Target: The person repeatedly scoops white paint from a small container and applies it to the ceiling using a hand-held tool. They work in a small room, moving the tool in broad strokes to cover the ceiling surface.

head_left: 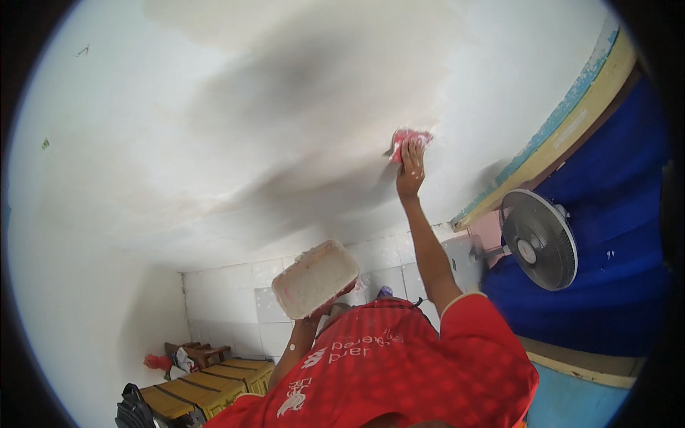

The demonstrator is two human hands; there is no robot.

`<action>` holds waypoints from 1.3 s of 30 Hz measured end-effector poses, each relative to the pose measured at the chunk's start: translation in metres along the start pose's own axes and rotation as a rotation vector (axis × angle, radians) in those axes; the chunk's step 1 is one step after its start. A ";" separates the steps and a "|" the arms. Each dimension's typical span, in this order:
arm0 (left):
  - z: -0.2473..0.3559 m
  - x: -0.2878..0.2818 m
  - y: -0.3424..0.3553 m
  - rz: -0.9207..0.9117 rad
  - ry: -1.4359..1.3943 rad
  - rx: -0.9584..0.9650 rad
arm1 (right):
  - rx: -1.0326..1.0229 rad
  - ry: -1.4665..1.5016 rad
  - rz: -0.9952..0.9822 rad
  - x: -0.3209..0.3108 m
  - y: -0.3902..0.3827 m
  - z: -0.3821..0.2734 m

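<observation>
My right hand [412, 160] is raised against the white wall [300, 107], fingers pressed over a red, white-smeared flat tool [399, 139] that lies on the plaster. My left hand [335, 301], lower and nearer my red shirt [399, 364], grips a pale rectangular tray [314, 274] holding white paste, mostly hiding the fingers. The wall has smudged beige patches and shadows around my right hand.
A grey fan [539, 239] juts out at the right beside blue fabric [606, 164] and a yellow-and-blue painted edge [571, 128]. White tiles [275, 335] cover the floor. At lower left are yellow box-like furniture [214, 381] and a dark bag [132, 406].
</observation>
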State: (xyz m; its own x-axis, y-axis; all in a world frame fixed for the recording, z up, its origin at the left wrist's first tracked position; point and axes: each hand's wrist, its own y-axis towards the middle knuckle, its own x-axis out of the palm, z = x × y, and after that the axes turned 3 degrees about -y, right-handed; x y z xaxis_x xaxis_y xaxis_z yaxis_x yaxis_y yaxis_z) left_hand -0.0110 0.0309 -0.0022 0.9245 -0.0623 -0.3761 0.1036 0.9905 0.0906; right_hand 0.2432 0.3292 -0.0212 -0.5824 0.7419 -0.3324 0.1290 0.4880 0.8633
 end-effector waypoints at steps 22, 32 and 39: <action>-0.018 0.036 -0.015 0.052 -1.542 -0.173 | 0.326 0.198 0.177 -0.011 0.046 -0.084; -0.038 0.019 -0.028 0.102 -1.394 -0.155 | 0.206 0.396 -0.177 -0.029 0.002 -0.091; -0.020 0.020 -0.025 0.070 -1.219 -0.120 | 0.573 0.289 0.033 -0.026 0.073 -0.050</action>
State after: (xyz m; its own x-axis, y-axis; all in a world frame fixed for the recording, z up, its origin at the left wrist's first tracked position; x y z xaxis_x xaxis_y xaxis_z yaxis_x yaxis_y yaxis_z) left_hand -0.0028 0.0078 -0.0302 0.6713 -0.0190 0.7409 0.0651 0.9973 -0.0334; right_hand 0.2277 0.3221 0.0695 -0.7534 0.6458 -0.1240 0.5123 0.6946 0.5051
